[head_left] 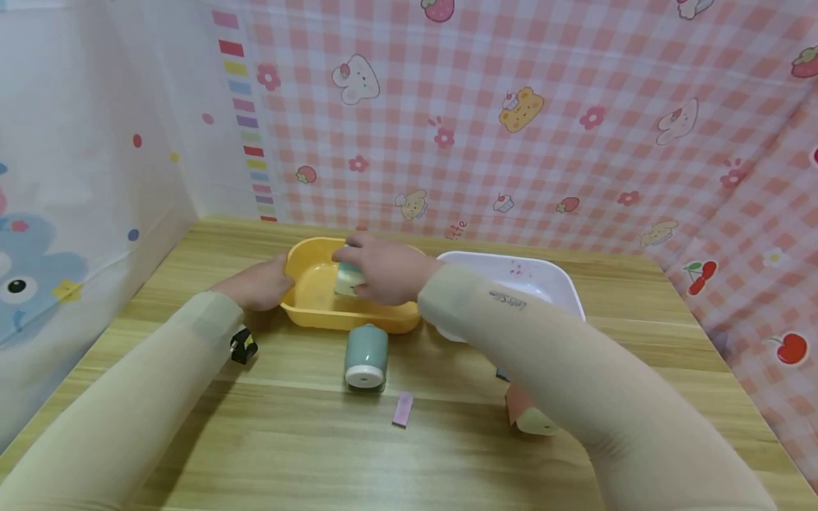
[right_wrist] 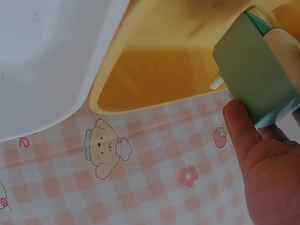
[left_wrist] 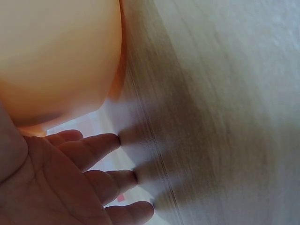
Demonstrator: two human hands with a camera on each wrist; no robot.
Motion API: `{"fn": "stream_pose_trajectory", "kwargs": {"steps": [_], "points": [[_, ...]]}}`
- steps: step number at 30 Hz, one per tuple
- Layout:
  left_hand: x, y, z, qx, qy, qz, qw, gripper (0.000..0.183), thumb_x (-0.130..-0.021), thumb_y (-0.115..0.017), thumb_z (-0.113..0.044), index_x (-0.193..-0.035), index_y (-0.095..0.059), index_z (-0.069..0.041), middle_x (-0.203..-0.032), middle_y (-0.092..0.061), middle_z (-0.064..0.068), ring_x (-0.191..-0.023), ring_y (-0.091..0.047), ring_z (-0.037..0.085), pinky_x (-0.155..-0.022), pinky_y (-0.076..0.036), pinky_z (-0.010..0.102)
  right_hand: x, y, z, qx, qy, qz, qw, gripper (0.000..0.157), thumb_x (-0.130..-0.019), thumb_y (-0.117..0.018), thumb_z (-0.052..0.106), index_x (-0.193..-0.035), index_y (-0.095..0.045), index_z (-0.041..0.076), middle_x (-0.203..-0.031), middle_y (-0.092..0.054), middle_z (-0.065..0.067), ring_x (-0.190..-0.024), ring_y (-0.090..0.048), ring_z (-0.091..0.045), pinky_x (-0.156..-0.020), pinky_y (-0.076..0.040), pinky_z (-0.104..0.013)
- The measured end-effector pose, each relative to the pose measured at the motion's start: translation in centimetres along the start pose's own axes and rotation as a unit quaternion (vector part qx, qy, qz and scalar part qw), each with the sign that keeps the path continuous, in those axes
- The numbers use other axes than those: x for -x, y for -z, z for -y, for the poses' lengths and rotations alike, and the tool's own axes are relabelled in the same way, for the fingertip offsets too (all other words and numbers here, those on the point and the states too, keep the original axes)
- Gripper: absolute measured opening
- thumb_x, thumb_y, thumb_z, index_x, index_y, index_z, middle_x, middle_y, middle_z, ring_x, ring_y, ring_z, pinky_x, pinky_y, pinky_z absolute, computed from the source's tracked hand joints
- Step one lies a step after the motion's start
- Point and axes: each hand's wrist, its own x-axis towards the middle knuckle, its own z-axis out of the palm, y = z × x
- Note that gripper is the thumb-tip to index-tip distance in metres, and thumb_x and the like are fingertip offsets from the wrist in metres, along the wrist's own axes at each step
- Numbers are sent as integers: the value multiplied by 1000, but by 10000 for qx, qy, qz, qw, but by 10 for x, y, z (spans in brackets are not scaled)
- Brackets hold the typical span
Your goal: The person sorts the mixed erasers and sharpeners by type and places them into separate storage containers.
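At the left end of the yellow basin, my left hand touches its outer wall. In the left wrist view its fingers extend loosely, tips right at the tabletop. My right hand is over the basin and holds a small box-shaped pale green thing with a darker green stripe and a cream part. Its thumb and fingers are on either side of that thing. What kind of thing it is, I cannot tell. A short white peg shows beside it.
A white basin stands right of the yellow one, partly behind my right forearm. In front lie a blue-green container with a white end and a small pink strip. A pink-and-cream object is partly hidden by the right sleeve. Checked cloth hangs behind.
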Motion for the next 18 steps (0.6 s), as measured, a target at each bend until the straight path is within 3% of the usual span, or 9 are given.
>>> {"fn": "stream_pose_trajectory", "kwargs": {"steps": [7,18], "points": [[1,0,1,61,-33,6,10000,58,-107,-33,-13,-160,-20,8,-134,-57,27,-112,-58,35,-111,-43,60,-17,-6,4,41,54,135,9999,63,-102,-68,27,-160,-44,20,-162,-41,-13,-137,-55,-26,-120,-45,-39],[2,0,2,38,-245,-41,9997,55,-107,-35,-12,-157,-25,9,-132,-59,27,-115,-58,36,-111,-42,63,-31,-10,14,64,21,544,9985,63,-104,-65,27,-161,-41,20,-167,-35,-14,-142,-53,-28,-122,-43,-40]]}}
